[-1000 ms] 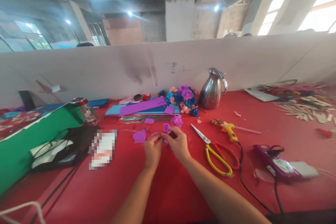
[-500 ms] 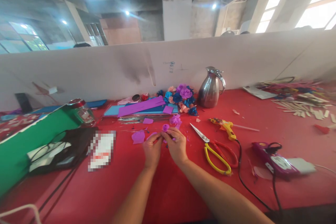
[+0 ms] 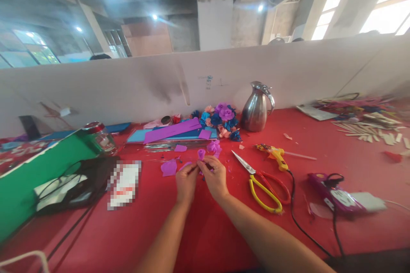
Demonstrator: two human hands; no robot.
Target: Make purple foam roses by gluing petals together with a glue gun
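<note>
Two hands [image 3: 186,183] [image 3: 217,179], purple bud [image 3: 201,154], base hidden

From my end, red table [image 3: 105,239]: scissors [image 3: 253,174], glue gun [image 3: 280,161] just beside, petals [image 3: 168,167] mid-table, jug [image 3: 255,114] and flowers [image 3: 226,115] at back, bag [image 3: 96,175] left, power strip [image 3: 338,198] and sticks [image 3: 360,130] right.

Craft workshop, bare concrete pillar [image 3: 215,17], ceiling beams, red desk [image 3: 128,239] scattered with paper flowers [image 3: 226,114], scissors [image 3: 251,171], yellow glue gun [image 3: 279,160]
</note>
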